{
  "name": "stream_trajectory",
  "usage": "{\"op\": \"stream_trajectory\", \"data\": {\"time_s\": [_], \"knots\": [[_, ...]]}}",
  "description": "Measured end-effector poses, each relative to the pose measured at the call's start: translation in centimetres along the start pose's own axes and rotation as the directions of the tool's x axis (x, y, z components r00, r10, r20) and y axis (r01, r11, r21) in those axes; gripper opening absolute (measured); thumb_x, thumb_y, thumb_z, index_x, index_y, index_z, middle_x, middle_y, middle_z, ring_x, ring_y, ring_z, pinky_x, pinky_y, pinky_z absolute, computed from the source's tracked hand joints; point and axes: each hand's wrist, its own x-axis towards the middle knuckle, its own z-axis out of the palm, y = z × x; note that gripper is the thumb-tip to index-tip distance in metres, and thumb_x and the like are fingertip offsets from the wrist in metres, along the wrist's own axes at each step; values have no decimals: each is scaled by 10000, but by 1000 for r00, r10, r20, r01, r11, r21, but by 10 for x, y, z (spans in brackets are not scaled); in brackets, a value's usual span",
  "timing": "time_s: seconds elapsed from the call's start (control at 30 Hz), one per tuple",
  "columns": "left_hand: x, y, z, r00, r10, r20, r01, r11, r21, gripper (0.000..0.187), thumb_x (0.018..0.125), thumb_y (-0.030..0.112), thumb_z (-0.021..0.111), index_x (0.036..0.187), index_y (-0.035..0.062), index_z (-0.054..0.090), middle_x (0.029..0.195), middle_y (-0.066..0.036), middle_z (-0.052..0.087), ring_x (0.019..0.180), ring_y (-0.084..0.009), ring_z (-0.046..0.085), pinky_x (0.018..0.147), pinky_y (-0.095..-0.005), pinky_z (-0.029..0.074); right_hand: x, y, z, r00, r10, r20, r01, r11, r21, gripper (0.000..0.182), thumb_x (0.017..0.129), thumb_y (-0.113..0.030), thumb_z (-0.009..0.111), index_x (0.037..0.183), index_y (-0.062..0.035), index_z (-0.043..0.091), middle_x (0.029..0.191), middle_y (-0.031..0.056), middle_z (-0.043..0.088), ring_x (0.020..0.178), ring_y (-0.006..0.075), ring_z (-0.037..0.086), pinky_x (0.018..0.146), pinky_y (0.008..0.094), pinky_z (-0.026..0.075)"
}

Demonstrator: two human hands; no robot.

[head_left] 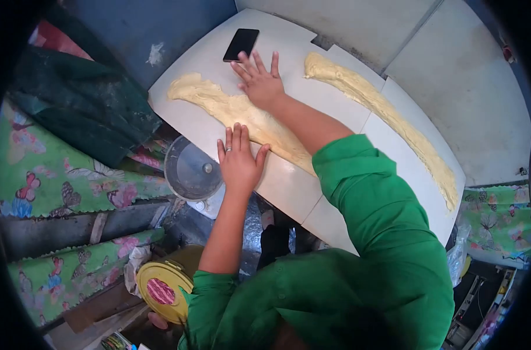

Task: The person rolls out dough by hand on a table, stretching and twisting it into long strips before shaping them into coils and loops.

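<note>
A long flattened strip of pale dough (pixel 207 99) lies across the white table (pixel 288 195), partly hidden under my right forearm. My left hand (pixel 241 160) rests at the strip's near edge, fingers spread, a ring on one finger. Beyond the strip's far edge, my right hand (pixel 259 80) is spread with the palm down, its fingertips close to a black phone (pixel 241 45). Neither hand holds anything. A second long dough strip (pixel 388 114) curves along the table's far right side, apart from both hands.
Below the table's left edge stands a grey basin (pixel 189 169). A yellow lidded bucket (pixel 166 291) is on the floor near my left elbow. Walls border the table's far side. Dark green cloth (pixel 78 105) hangs at the left, above butterfly-patterned cloth (pixel 72 175).
</note>
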Motion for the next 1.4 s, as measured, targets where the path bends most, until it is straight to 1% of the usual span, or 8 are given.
{"op": "stream_trajectory", "data": {"time_s": [0.27, 0.4, 0.7, 0.97, 1.03, 1.13, 1.27, 1.4], "knots": [[0, 1, -3, 992, -9, 127, 0, 998, 67, 811, 853, 567, 494, 1407, 4, 310, 1468, -186, 296, 1372, -331, 256, 1092, -535, 181, 11, -2, 3, 954, 107, 281, -197, 929, 314, 616, 956, -500, 288, 1477, -191, 176, 1544, 115, 98, 1417, 328, 111, 1053, 679, 5], [-4, -4, -5, 997, 81, -21, -81, 997, -4, 771, 844, 453, 576, 1423, 27, 297, 1493, -240, 194, 1384, -386, 190, 1097, -491, 191, -14, 60, -46, 968, 97, 231, -250, 308, 918, 675, 926, -516, 413, 1451, -131, 237, 1503, 237, 140, 1380, 384, 197, 1118, 467, 189], [-113, 207, -12, 654, 731, 197, -535, 630, -564, 407, 785, 203, 672, 1163, 73, 595, 1349, -123, 469, 1320, -369, 334, 1083, -495, 247, -398, 333, -238, 816, 260, 516, -541, 659, 523, 409, 874, -277, 614, 1229, -82, 563, 1220, 153, 578, 1117, 308, 543, 933, 379, 438], [-247, 389, 31, 223, 971, 88, -641, 214, -737, 441, 809, 259, 653, 1191, 56, 564, 1296, -126, 498, 1286, -291, 397, 1078, -490, 278, -538, 340, -266, 659, 661, -359, -496, 741, 453, 620, 869, -280, 607, 1373, -12, 365, 1394, 149, 384, 1344, 318, 301, 1100, 479, 189], [-269, 402, 40, 215, 976, 46, -708, 188, -680, 500, 796, 299, 647, 1221, 57, 541, 1231, -137, 532, 1206, -296, 456, 1033, -448, 330, -574, 315, -224, 841, 446, 307, -472, 881, 15, 660, 889, -455, 509, 1437, -154, 300, 1494, 123, 257, 1402, 311, 177, 1099, 588, 2], [-277, 424, 28, 235, 971, 54, -770, 219, -599, 481, 774, 321, 648, 1157, 45, 557, 1149, -125, 552, 1114, -283, 498, 952, -406, 376, -568, 352, -211, 793, 579, 191, -567, 815, -117, 603, 919, -467, 442, 1440, -198, 302, 1513, 142, 209, 1397, 327, 188, 1086, 612, 10], [-289, 445, 41, 309, 950, -39, -798, 237, -555, 386, 730, 284, 675, 1023, 46, 592, 1007, -110, 571, 988, -270, 528, 835, -364, 414, -606, 382, -252, 631, 726, 274, -583, 210, 785, 477, 922, -219, 521, 1372, -108, 406, 1422, 147, 362, 1335, 317, 316, 1105, 458, 223], [-292, 457, 58, 320, 946, -48, -821, 252, -512, 140, 720, 167, 637, 778, 83, 541, 807, -62, 539, 858, -243, 540, 768, -363, 418, -660, 362, -301, 822, 341, 455, -569, 464, 679, 615, 745, -44, 668, 1325, -106, 472, 1383, 139, 415, 1326, 321, 325, 1076, 405, 283]]}}
